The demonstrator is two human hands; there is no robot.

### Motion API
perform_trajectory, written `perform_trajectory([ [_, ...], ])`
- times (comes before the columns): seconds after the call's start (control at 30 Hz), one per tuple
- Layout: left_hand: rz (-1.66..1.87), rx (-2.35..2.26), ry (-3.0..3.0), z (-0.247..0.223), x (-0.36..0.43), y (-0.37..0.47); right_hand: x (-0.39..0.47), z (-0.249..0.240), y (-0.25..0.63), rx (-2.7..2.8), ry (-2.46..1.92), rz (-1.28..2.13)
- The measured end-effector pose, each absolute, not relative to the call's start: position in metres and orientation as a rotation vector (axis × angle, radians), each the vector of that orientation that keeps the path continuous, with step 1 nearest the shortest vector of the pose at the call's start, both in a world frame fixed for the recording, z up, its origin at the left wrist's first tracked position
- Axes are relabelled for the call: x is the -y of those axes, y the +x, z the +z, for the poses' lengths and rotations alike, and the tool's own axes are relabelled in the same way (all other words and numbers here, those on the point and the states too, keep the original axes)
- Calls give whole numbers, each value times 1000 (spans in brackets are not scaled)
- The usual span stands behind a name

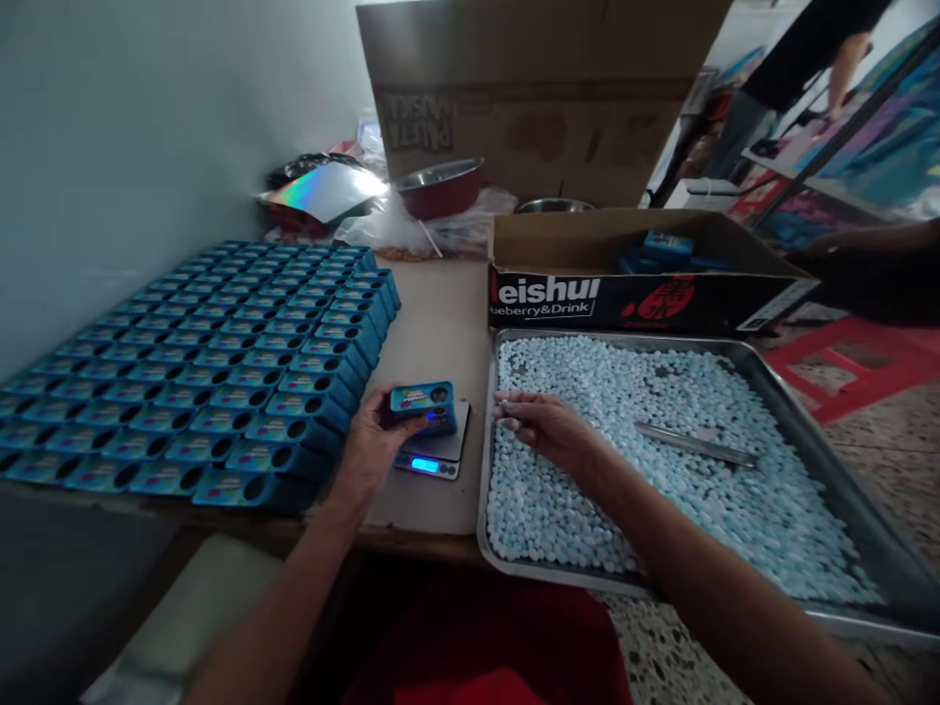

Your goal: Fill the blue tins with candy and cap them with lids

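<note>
A small blue box with a round hole in its top is gripped by my left hand, over a small digital scale with a lit blue display. My right hand is closed in a pinch above the left side of a metal tray; what its fingertips hold is too small to name. Many pale blue and white pellets are spread in the tray. A metal tool lies on the pellets. Rows of blue boxes with holes in their tops stand at the left.
Behind the tray is an open black cardboard carton with some blue boxes inside. A red bowl and plastic bags stand at the back, before a large cardboard sheet. Another person is at the upper right.
</note>
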State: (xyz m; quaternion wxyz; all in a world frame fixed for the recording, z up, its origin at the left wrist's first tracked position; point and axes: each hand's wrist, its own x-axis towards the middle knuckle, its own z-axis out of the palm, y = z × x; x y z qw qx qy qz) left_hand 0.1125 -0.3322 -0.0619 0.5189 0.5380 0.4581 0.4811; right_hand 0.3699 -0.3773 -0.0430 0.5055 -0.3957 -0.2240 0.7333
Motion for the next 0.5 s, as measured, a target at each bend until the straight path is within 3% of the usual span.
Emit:
perform_trajectory([
  [0.23,1052,-1129,1410,-60,339,85,369,-10,352,1168,-1154,1576],
  [0.4,1125,-1215,1485,-42,367,61,343,33,315,1755,-1295,1212],
  [0.5,1130,-1232,1563,-35,380,45,329,36,303,1823,-1396,1162],
])
